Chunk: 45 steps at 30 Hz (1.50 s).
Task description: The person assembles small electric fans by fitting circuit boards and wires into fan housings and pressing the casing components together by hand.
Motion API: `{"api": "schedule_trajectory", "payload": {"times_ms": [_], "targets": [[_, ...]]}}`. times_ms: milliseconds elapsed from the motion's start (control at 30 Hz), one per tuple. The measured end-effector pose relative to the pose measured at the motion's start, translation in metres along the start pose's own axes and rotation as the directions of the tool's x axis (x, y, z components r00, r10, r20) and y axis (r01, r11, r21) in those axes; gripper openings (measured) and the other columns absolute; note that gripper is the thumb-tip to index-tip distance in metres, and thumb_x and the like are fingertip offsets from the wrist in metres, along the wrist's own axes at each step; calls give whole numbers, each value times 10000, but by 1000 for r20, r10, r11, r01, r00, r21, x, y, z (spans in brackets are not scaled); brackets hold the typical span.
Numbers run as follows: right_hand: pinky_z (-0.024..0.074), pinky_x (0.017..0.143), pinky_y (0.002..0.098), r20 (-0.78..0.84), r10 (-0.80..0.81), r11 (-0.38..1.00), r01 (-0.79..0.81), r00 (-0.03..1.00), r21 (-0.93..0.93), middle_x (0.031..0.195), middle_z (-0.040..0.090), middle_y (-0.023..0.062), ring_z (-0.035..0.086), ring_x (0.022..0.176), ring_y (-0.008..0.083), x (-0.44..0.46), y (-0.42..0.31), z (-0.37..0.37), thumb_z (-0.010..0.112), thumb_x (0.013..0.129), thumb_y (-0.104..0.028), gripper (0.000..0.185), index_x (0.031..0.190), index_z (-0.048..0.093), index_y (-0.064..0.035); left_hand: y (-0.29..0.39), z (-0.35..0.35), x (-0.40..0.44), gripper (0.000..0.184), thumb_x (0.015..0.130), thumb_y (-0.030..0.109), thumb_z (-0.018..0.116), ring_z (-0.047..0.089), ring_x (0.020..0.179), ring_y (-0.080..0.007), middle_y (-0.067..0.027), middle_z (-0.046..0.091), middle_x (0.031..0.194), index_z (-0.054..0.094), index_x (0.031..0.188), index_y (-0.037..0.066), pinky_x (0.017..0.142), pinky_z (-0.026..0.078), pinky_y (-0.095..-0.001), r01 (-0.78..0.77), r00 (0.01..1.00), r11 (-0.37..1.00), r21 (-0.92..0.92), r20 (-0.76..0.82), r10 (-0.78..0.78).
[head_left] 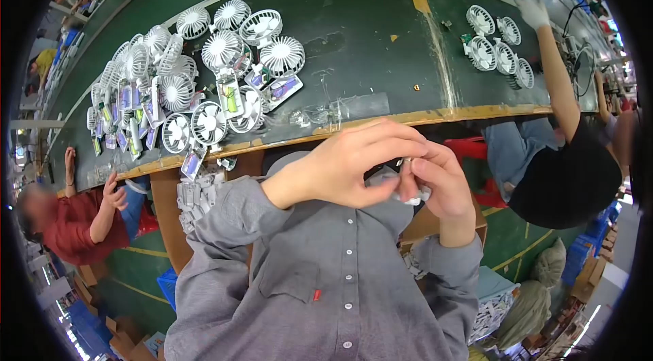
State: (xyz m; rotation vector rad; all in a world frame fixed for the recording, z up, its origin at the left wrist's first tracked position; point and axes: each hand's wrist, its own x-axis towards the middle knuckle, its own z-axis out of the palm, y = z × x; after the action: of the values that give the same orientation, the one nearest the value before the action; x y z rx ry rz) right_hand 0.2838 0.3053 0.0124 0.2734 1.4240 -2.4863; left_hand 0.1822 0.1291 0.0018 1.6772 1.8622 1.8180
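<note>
My left hand (347, 162) is raised just past the table's front edge, its fingers curled round to meet those of my right hand (441, 183). Between the fingertips of both hands is a small part, mostly hidden, with a shiny bit showing. A small white piece (416, 196) shows under the fingers of my right hand. Beyond the hands, clear plastic scraps (320, 116) lie on the dark green table (367, 28). White fans (221, 50) with open handles, showing purple and green parts, are heaped on the table at the left.
More white fan heads (481, 54) lie at the right. A co-worker (564, 177) with a gloved hand reaches over the table there. Another person in red (78, 225) sits at the left. White parts (197, 201) fill a box below the table edge. Sacks (527, 310) stand at lower right.
</note>
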Motion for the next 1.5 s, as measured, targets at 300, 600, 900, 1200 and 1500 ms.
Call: {"api": "schedule_trajectory", "payload": {"times_ms": [300, 600, 900, 1200, 1500], "targets": [[391, 442, 199, -156, -49, 946, -4, 987, -323, 681, 593, 45, 552, 494, 75, -10, 1, 6, 541, 929, -96, 188, 793, 604, 18, 2, 31, -14, 277, 609, 26, 664, 626, 743, -259, -80, 623, 907, 645, 885, 37, 633, 516, -339, 21, 983, 948, 317, -181, 39], [372, 439, 196, -94, 73, 931, -101, 993, -349, 622, 596, 29, 546, 474, 65, -9, 7, 16, 566, 915, -42, 154, 778, 612, 13, -6, 15, -34, 208, 633, 44, 696, 605, 686, -218, -54, 584, 840, 615, 824, 60, 554, 497, -318, -128, 984, 914, 385, -70, 167], [408, 453, 238, -17, 126, 991, -125, 992, 55, 540, 581, 79, 534, 418, 105, -35, 20, 6, 580, 923, -145, 257, 739, 589, 33, 15, 31, -43, 186, 711, -1, 687, 670, 708, -230, -78, 696, 907, 696, 886, 62, 557, 538, -287, 295, 938, 868, -400, -53, -344], [340, 409, 244, -248, 86, 987, -118, 965, -114, 501, 569, 74, 507, 416, 115, -115, 50, 6, 568, 925, -128, 244, 727, 585, 14, 33, 64, -53, 136, 694, 126, 706, 629, 720, -179, -36, 623, 810, 618, 776, 62, 549, 526, -292, -121, 983, 986, 113, 152, 103], [446, 461, 283, -443, 204, 957, -81, 873, 280, 558, 623, 122, 618, 498, 207, -265, 151, -119, 583, 881, -173, 214, 775, 623, 9, 6, -6, -34, 128, 806, 3, 728, 698, 748, -201, -161, 720, 920, 707, 930, 24, 623, 555, -282, 407, 836, 465, -787, 115, -537]]}}
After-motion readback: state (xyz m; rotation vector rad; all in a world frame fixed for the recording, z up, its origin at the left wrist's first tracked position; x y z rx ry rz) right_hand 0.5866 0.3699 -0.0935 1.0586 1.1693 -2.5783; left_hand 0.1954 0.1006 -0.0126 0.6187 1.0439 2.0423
